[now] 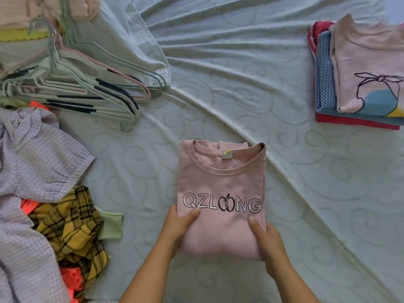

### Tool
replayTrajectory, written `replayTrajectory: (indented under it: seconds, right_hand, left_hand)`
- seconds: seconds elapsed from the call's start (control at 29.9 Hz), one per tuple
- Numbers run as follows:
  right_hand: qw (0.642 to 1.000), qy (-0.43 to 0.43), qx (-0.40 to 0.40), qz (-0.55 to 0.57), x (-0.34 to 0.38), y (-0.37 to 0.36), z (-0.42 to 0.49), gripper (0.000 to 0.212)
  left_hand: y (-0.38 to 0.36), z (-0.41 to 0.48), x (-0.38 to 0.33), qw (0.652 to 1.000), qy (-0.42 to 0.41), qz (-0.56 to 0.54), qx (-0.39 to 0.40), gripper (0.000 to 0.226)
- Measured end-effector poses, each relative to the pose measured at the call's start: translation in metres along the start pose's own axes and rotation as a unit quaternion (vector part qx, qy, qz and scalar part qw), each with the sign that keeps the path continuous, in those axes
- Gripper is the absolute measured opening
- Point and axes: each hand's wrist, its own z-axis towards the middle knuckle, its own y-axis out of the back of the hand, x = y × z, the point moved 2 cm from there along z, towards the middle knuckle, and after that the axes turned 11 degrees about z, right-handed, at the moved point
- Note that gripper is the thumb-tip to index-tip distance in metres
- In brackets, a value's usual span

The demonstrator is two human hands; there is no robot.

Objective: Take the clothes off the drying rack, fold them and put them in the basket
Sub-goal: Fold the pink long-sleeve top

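Observation:
A folded pink T-shirt (220, 182) with dark lettering across its chest lies on the pale sheet in the middle. My left hand (177, 228) grips its lower left edge, thumb on top and fingers tucked underneath. My right hand (265, 239) grips the lower right edge the same way. At the far right sits a stack of folded clothes (358, 75), with a pink shirt bearing a bow drawing on top, a blue patterned piece below it and a red one at the bottom.
A heap of unfolded clothes (41, 193) fills the left side: lilac checked fabric, a yellow plaid piece, orange and green bits. A bundle of plastic hangers (87, 88) lies at the upper left. The wrinkled sheet (240, 84) covers the bed.

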Motion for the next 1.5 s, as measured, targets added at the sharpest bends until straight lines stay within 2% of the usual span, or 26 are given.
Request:
replayTrajectory:
  seconds: [0.07, 0.17, 0.27, 0.37, 0.53, 0.6, 0.7, 0.87, 1.0, 1.1, 1.2, 1.27, 1.34, 1.5]
  right_hand:
    - [0.996, -0.044, 0.052, 0.059, 0.010, 0.004, -0.004, 0.025]
    - [0.986, -0.061, 0.105, 0.113, 0.028, 0.010, -0.015, 0.019]
    - [0.979, -0.046, 0.139, 0.143, 0.045, 0.014, -0.023, 0.017]
    - [0.972, -0.021, 0.170, 0.159, 0.075, 0.022, -0.031, 0.019]
    - [0.958, 0.024, 0.233, 0.165, 0.146, 0.060, -0.037, 0.022]
    - [0.955, 0.050, 0.246, 0.158, 0.183, 0.082, -0.035, 0.021]
    - [0.949, 0.128, 0.254, 0.134, 0.253, 0.124, -0.028, 0.021]
    - [0.934, 0.255, 0.204, 0.145, 0.378, 0.212, -0.016, 0.016]
    - [0.917, 0.336, 0.160, 0.145, 0.434, 0.268, 0.022, 0.017]
    - [0.935, 0.320, 0.107, 0.109, 0.421, 0.291, 0.083, 0.020]
    - [0.972, 0.230, 0.027, 0.040, 0.364, 0.294, 0.158, 0.013]
    - [0.981, 0.188, -0.034, 0.018, 0.332, 0.289, 0.195, 0.019]
    - [0.976, 0.203, -0.077, 0.014, 0.322, 0.283, 0.211, 0.024]
    - [0.954, 0.277, -0.116, 0.018, 0.327, 0.280, 0.213, 0.016]
  left_hand:
    - [0.007, -0.002, -0.007, 0.996, 0.021, -0.042, 0.073, 0.078]
    - [0.016, -0.011, -0.024, 0.993, 0.000, -0.058, 0.104, 0.048]
    - [0.019, -0.024, -0.053, 0.995, -0.036, -0.036, 0.080, 0.040]
    - [0.019, -0.043, -0.089, 0.997, -0.053, 0.005, 0.051, 0.016]
    - [-0.002, -0.079, -0.164, 0.994, -0.087, 0.058, -0.003, 0.027]
    - [-0.025, -0.099, -0.203, 0.991, -0.118, 0.063, -0.019, 0.013]
    - [-0.069, -0.115, -0.269, 0.984, -0.167, 0.057, -0.027, 0.012]
    - [-0.158, -0.117, -0.382, 0.956, -0.293, 0.008, -0.027, 0.011]
    - [-0.227, -0.091, -0.431, 0.931, -0.362, -0.038, -0.009, 0.021]
    - [-0.271, -0.038, -0.425, 0.937, -0.347, -0.036, 0.012, 0.033]
    - [-0.310, 0.021, -0.379, 0.962, -0.270, 0.030, 0.005, 0.044]
    - [-0.329, 0.051, -0.349, 0.969, -0.239, 0.057, -0.008, 0.050]
    - [-0.336, 0.068, -0.338, 0.968, -0.242, 0.055, -0.033, 0.052]
    - [-0.339, 0.075, -0.351, 0.957, -0.288, -0.010, -0.042, 0.050]
